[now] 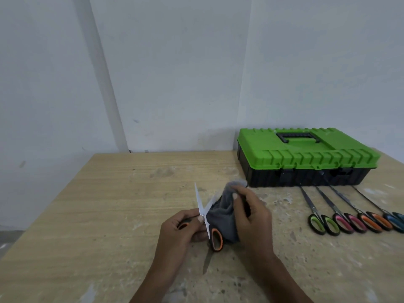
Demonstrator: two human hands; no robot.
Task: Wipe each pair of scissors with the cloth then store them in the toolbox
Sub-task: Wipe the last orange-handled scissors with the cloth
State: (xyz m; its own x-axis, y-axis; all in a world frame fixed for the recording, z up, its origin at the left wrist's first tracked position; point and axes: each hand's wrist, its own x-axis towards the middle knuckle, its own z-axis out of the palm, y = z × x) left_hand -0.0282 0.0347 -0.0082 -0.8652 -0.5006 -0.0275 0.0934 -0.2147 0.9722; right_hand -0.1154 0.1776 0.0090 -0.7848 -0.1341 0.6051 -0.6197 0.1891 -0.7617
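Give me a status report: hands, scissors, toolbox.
Left hand grips orange scissors, blades open. Right hand holds grey cloth on one blade. Toolbox lid shut; four more pairs lined up before it.

Single head-worn view, looking forward and down — close over the table (109, 193)

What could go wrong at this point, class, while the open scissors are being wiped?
1. The scissors are open in the left hand, with one blade bare. The right hand, wiping the other blade with the cloth, might slip onto an edge.
2. The toolbox is shut, so storing may mean opening it while holding blades.
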